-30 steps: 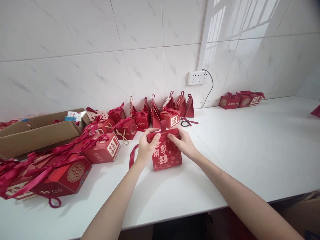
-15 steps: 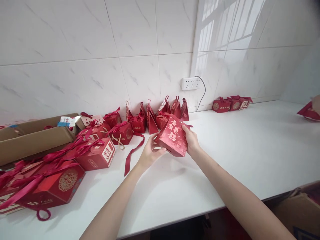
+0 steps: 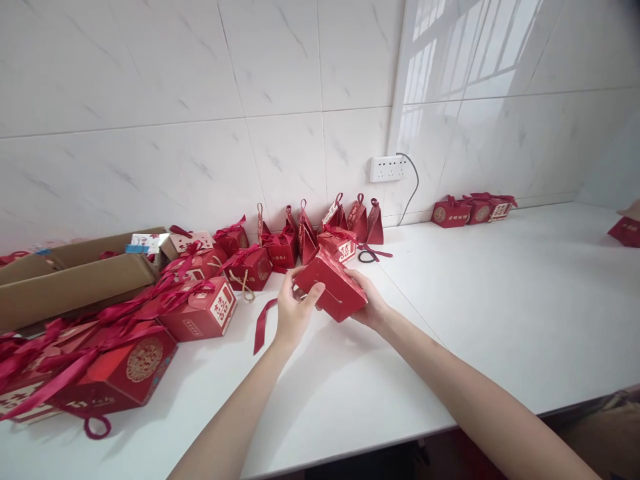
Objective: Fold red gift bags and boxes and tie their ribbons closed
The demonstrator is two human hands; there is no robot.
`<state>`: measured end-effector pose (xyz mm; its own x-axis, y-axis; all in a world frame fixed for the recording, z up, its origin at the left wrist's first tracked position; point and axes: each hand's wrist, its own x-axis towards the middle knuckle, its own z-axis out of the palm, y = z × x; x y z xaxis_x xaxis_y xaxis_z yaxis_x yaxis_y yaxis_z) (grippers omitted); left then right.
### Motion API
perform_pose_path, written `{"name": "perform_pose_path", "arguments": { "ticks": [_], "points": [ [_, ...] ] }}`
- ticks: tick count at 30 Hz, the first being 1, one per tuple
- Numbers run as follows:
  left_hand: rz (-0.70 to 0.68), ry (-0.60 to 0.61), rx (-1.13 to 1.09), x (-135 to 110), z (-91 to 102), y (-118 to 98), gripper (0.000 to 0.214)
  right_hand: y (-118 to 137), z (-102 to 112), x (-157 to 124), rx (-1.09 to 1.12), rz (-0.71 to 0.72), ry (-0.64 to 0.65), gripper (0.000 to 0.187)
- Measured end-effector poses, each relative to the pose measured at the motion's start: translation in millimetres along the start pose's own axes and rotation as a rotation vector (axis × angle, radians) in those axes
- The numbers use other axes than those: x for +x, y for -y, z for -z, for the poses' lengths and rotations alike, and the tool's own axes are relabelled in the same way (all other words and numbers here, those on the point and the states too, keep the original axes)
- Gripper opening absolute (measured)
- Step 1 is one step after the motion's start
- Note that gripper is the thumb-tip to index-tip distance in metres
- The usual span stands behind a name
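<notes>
Both my hands hold a red paper gift box (image 3: pixel 334 288) tipped over above the white counter (image 3: pixel 490 313), its plain underside turned toward me. My left hand (image 3: pixel 294 307) pinches the box's left edge with thumb and fingers. On the right side, my right hand (image 3: pixel 367 301) cups the box from below and behind. A dark red ribbon (image 3: pixel 262 323) trails from the box down onto the counter by my left wrist.
Several finished red gift boxes with ribbons (image 3: pixel 200 300) crowd the counter's left and back, beside an open cardboard carton (image 3: pixel 75 273). Three more red boxes (image 3: pixel 473 209) sit by the far wall, under a wall socket (image 3: pixel 387 168). Another person's hand with a red box (image 3: pixel 626 227) shows at the right edge.
The box stood upright on the counter, was lifted and tilted, and is now turned over so its bottom faces me. My hands shifted grip from its top to its sides.
</notes>
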<state>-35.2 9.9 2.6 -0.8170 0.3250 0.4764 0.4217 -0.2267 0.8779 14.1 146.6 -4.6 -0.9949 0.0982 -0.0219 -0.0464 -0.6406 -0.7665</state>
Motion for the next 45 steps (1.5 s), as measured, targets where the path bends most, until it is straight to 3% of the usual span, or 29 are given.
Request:
{"name": "perform_pose_path", "arguments": {
  "ticks": [5,7,10,13,15,19,23,27,33,40,45],
  "points": [
    [-0.186,0.099,0.034,-7.6,-2.8,0.9,0.049,-3.9,5.2,3.7,0.015,0.029,-0.003,0.026],
    [-0.386,0.087,0.174,-8.7,-1.0,4.2,0.048,-2.8,8.2,4.4,-0.016,-0.006,0.022,0.032],
    [-0.795,0.108,0.405,-8.0,3.2,9.1,0.044,1.1,13.0,3.8,-0.104,-0.048,0.037,0.032],
    [-0.921,0.247,0.459,-6.6,5.9,11.5,0.026,4.6,14.1,2.3,-0.137,-0.006,-0.016,0.027],
    [-0.875,0.309,0.44,-6.0,6.8,11.8,0.018,5.6,12.0,1.4,-0.108,0.031,-0.063,0.025],
    [-0.761,0.294,0.388,-6.2,9.4,12.7,0.029,7.5,6.6,0.1,-0.038,0.021,-0.11,0.027],
    [-0.548,0.148,0.297,-5.6,12.6,16.7,0.043,12.4,7.8,-0.7,-0.03,0.034,-0.116,0.024],
    [-0.248,-0.029,0.187,1.5,14.8,23.8,0.041,12.2,8.4,-0.5,-0.05,0.114,-0.175,0.021],
    [0.095,-0.053,-0.023,14.2,13.8,32.9,0.042,2.8,3.7,2.0,-0.088,0.279,-0.234,0.027],
    [0.212,0.037,-0.17,11.7,9.3,32.3,0.053,4.9,5.5,3.1,-0.168,0.451,-0.313,0.035],
    [0.218,0.078,-0.157,8.1,9.7,27.1,0.042,8.4,4.3,-1.2,-0.302,0.529,-0.357,0.035]
  ]
}}
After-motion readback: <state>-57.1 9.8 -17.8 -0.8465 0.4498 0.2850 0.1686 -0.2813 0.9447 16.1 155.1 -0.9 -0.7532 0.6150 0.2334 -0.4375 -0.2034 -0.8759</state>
